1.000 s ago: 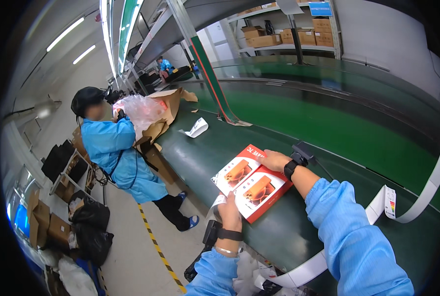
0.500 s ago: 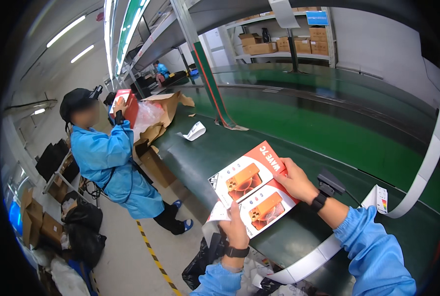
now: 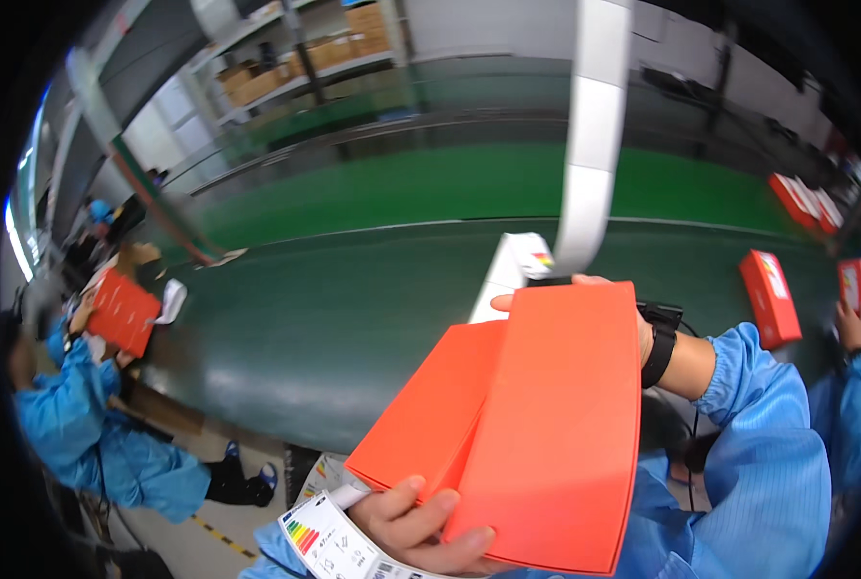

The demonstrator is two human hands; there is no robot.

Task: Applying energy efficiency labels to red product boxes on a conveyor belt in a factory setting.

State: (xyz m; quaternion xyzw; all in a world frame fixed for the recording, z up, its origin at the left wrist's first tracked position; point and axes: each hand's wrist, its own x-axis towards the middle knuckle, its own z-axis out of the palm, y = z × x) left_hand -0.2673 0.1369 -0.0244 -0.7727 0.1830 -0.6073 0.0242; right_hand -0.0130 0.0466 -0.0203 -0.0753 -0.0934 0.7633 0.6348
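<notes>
- Dark green conveyor belt (image 3: 353, 318) fills the middle of the view, running from 9 o'clock across to 3 o'clock, with a brighter green strip behind it toward 12 o'clock.
- Orange-red flat cartons (image 3: 546, 425), two of them held fanned together with their plain backs to the camera, sit just below centre toward 5 o'clock, lifted above the belt's near edge.
- A co-worker in a blue coat (image 3: 83, 425) stands at 8 o'clock beside the belt, holding another orange carton (image 3: 124, 311) up at 9 o'clock.
- A white hanging strap (image 3: 590, 135) drops from 12 o'clock to just above the top edge of the held cartons.
- An orange box (image 3: 768, 294) lies on the belt at 3 o'clock, with another person's hand (image 3: 850, 323) and a second box just beside it.
- The left hand (image 3: 421, 526), at 6 o'clock, pinches the cartons' lower edge, thumb and fingertips curled shut over the front; a white label strip with coloured bars (image 3: 324, 540) lies touching it.
- The right hand (image 3: 585, 289), wearing a black wrist strap, grips the cartons' top edge from behind at centre; only a fingertip shows over the rim, the rest is hidden.
</notes>
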